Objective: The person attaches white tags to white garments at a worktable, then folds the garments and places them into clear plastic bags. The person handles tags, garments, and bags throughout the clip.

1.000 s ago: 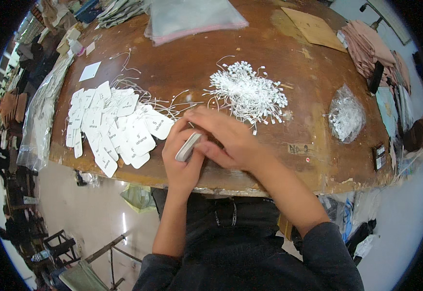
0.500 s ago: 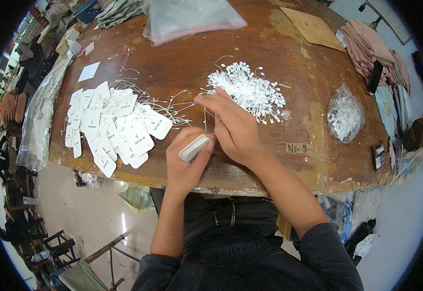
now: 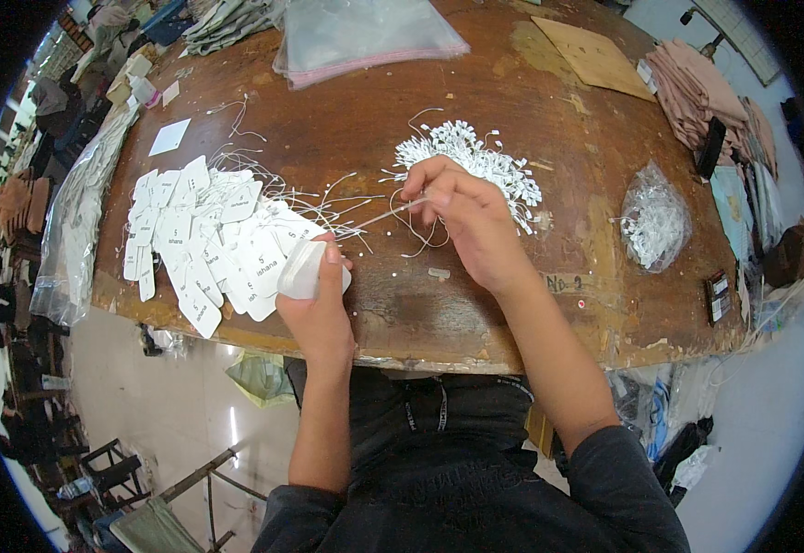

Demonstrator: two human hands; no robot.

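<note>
A small stack of white tags [image 3: 305, 269] sits clamped in the left hand [image 3: 317, 304], low over the near edge of the brown tabletop [image 3: 475, 313]. A thin white string [image 3: 374, 219] runs taut from it up to the right hand [image 3: 471, 221], whose fingertips pinch the string's far end. Just behind that hand lies the heap of white loop strings [image 3: 480, 161]. Left of the stack, finished tags [image 3: 204, 240] lie fanned out. A clear bag of strings [image 3: 655, 221] rests well to the right.
</note>
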